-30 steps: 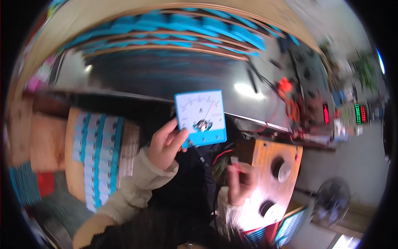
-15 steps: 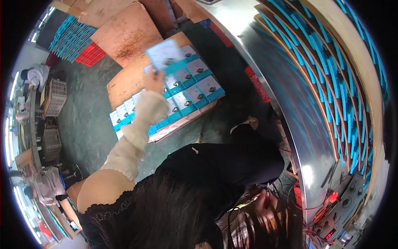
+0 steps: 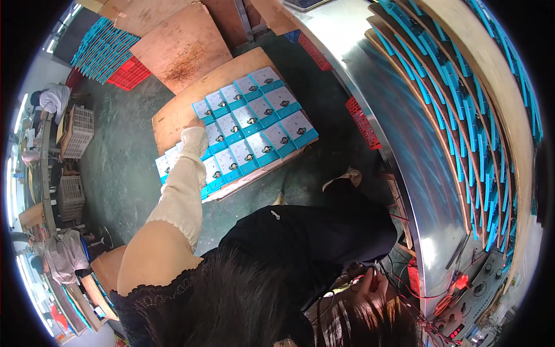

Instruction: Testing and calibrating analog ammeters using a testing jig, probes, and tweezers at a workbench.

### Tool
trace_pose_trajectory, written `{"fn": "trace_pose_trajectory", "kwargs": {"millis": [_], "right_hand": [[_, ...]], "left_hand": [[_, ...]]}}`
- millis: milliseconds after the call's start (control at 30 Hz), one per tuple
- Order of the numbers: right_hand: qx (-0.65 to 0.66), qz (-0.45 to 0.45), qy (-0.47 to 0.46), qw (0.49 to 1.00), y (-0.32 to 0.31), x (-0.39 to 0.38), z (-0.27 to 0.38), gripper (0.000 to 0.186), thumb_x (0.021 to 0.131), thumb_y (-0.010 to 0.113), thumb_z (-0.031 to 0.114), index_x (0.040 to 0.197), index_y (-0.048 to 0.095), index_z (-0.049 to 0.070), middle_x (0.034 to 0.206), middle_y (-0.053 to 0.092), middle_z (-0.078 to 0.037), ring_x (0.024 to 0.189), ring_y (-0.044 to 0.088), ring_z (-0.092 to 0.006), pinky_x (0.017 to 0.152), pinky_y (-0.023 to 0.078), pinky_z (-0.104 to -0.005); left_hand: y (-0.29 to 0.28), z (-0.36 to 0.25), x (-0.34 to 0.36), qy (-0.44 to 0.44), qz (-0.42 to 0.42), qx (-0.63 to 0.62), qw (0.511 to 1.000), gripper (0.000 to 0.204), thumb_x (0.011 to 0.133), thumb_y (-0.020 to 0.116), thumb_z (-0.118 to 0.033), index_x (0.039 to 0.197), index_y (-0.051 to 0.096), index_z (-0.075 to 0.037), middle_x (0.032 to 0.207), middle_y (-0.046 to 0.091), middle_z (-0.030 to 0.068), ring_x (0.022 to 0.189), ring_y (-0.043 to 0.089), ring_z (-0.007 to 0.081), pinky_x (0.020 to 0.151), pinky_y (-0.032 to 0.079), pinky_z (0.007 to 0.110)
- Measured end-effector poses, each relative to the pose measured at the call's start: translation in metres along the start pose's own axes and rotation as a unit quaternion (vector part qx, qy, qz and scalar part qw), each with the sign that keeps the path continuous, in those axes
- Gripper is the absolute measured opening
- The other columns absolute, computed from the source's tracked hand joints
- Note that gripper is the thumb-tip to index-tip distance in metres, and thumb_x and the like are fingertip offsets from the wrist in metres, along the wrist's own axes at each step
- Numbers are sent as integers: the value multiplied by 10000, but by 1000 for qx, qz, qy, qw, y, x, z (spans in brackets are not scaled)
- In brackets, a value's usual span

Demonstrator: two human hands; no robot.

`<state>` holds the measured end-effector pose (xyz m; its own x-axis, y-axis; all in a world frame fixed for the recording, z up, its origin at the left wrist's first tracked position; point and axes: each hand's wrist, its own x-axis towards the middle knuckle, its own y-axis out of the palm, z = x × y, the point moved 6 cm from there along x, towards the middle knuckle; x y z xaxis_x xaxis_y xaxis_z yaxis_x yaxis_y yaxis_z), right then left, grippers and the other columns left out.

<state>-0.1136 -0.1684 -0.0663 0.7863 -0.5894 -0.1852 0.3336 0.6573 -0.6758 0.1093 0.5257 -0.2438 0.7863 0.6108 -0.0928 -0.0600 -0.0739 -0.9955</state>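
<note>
My left arm, in a cream sleeve, stretches out over a brown board [image 3: 173,124] that bears rows of flat white-and-teal panels [image 3: 248,120], each with a small dark fitting. At the left end of the back row, my left hand [image 3: 194,123] is beside or touching a panel [image 3: 202,109]; its fingers are mostly hidden. Low at the right, partly behind hair, my right hand [image 3: 365,284] is closed among thin dark and red wires [image 3: 399,277]. A small reddish thing shows at its fingers, too unclear to name.
At right, a shiny metal table [image 3: 399,127] carries stacked boards with teal-edged pieces [image 3: 457,104]. A control box with knobs [image 3: 483,289] stands near it. Behind the panels leans a stained brown board [image 3: 185,52]; red crates [image 3: 128,72] hold more teal pieces. A person [image 3: 53,99] is far left.
The white-and-teal panel that my left hand held raised is no longer in the air. That hand has moved left and down to the back row's end. My right hand stays among the wires.
</note>
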Motion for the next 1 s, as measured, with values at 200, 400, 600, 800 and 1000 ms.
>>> {"fn": "trace_pose_trajectory", "kwargs": {"millis": [200, 400, 600, 800, 1000], "right_hand": [[-70, -44, -94, 992, -6, -8, -6, 173, 856, 801, 175, 960, 726, 58, 729, 698, -71, 595, 634, -129, 588, 516, -271], [-34, -192, -106, 975, -24, -14, 25, 207, 736, 837, 106, 905, 730, 50, 710, 673, -89, 623, 660, -226, 584, 518, -329], [-13, -220, -165, 961, -30, -10, 40, 215, 729, 841, 117, 905, 728, 72, 707, 673, -70, 647, 675, -231, 604, 536, -345], [1, -182, -202, 962, -24, -21, 56, 200, 746, 833, 139, 901, 719, 83, 742, 701, -63, 673, 689, -238, 608, 543, -350], [1, -186, -169, 968, -22, -35, 38, 200, 750, 833, 164, 889, 711, 88, 739, 699, -66, 661, 688, -247, 606, 543, -350]], "left_hand": [[41, 31, 34, -5, 48, 52, 997, 392, 984, 460, -375, 1181, 695, -131, 995, 732, 188, 952, 720, 338, 773, 573, 463], [-196, -133, 46, 268, -325, -344, 839, 472, 989, 606, -192, 1369, 513, 72, 1313, 610, 226, 1134, 641, 324, 994, 497, 387], [-470, -329, -160, 507, -78, -624, 589, 343, 1051, 502, -234, 1239, 629, 23, 889, 632, 31, 807, 585, 97, 777, 465, 259], [-478, -546, -316, 452, 467, -407, 641, 906, 885, 540, -728, 1328, 498, 61, 1095, 693, 257, 876, 707, 204, 832, 581, 325], [-447, -631, -342, 445, 481, -543, 525, 442, 956, 684, -238, 1203, 552, 105, 1117, 675, 209, 979, 708, 287, 860, 623, 327]]}}
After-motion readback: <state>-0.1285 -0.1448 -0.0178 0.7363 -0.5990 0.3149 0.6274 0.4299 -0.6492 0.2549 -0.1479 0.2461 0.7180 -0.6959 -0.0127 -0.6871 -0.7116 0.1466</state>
